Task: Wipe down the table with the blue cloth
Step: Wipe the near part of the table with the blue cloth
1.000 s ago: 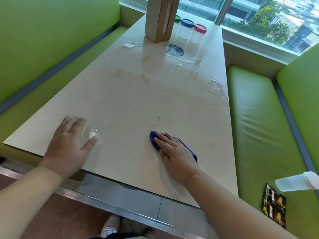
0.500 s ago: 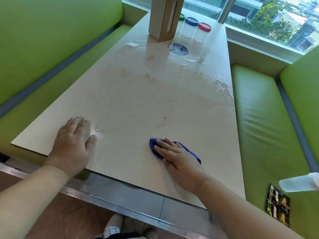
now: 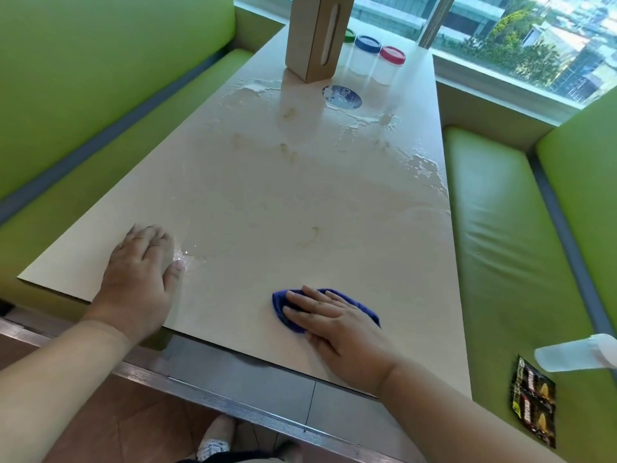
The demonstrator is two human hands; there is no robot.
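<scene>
On table (image 3: 300, 195), round blue sticker (image 3: 342, 96): "Cla…", rest unclear.

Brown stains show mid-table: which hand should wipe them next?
Right. The right hand presses flat on the blue cloth, just short of the nearest stain; the left hand lies bare on the table.

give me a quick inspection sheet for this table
surface: table wet at the far end, brownish smears mid-table
job's things: blue cloth near the front edge
clutter: box, three jars, round sticker at the far end
hands: right hand presses flat on the cloth; left hand flat on the table
cables: nothing seen
surroundings: green benches both sides, window; bottle and packet on right bench
</scene>
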